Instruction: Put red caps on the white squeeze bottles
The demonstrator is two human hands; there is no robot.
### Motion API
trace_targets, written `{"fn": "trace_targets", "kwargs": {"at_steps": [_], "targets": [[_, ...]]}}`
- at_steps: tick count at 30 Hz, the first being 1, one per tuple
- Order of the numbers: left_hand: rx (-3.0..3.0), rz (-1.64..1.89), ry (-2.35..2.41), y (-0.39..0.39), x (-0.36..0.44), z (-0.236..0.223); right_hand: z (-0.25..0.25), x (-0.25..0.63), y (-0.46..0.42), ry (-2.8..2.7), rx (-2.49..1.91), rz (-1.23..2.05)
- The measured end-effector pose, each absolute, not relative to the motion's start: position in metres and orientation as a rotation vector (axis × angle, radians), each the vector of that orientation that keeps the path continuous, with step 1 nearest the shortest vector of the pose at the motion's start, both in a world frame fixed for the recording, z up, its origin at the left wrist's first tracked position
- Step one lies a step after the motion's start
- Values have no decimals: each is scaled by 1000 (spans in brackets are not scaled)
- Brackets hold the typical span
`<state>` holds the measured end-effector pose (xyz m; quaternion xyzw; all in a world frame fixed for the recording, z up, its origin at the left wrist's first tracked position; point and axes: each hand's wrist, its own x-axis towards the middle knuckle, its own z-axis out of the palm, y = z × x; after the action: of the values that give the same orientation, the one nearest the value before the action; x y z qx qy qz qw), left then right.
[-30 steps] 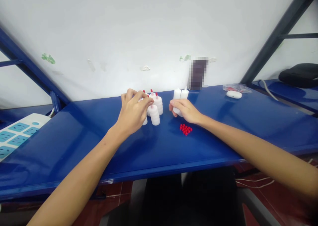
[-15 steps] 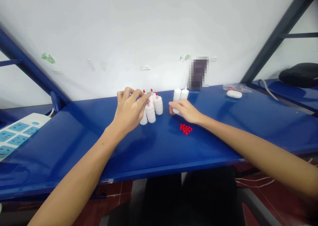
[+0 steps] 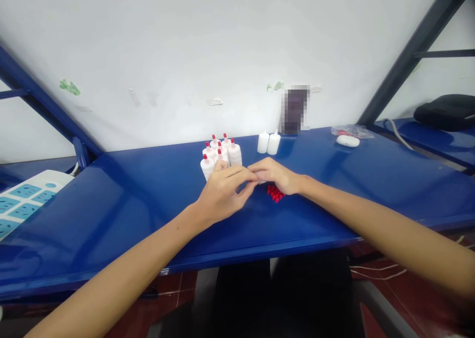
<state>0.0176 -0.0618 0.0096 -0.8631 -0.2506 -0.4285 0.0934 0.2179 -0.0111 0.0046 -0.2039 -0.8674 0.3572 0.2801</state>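
My right hand (image 3: 274,173) is closed around a white plastic squeeze bottle (image 3: 261,181), mostly hidden by the fingers. From the left, my left hand (image 3: 228,189) meets it, thumb and forefinger pinched at the bottle's end; the exact grip is hidden. Several white bottles with red-tipped nozzles (image 3: 234,152) stand in a cluster behind my left hand, which covers part of them. Two white bottles (image 3: 273,143) without red tips stand farther back, beyond my right hand. A small pile of red caps (image 3: 275,194) lies just below my right hand, partly covered by it.
A white power strip (image 3: 48,179) with blue sockets lies at the left. On the right are a white earbud case (image 3: 348,140) and a clear plastic bag (image 3: 352,131). The blue table (image 3: 148,199) meets a white wall; a pixelated dark object (image 3: 295,110) leans there.
My left hand has moved right and toward me, from the capped bottles to the bottle in my right hand. My right hand has come slightly nearer, now covering part of the caps.
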Motion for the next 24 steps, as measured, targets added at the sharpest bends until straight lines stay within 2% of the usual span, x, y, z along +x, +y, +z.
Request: {"fn": "trace_targets", "kwargs": {"at_steps": [7,12,18,24], "targets": [[-2550,-1488,-676,-57,18,-2,9,216,-18,-2462,-557,832],[-2610,-1527,-564,-55,19,-4,7,214,-17,-2438,-535,857],[-2625,-1656,-675,-55,22,-8,6,212,-16,-2339,-499,984],[-2618,-1598,-669,-55,24,-10,6,214,-16,-2373,-566,889]]}}
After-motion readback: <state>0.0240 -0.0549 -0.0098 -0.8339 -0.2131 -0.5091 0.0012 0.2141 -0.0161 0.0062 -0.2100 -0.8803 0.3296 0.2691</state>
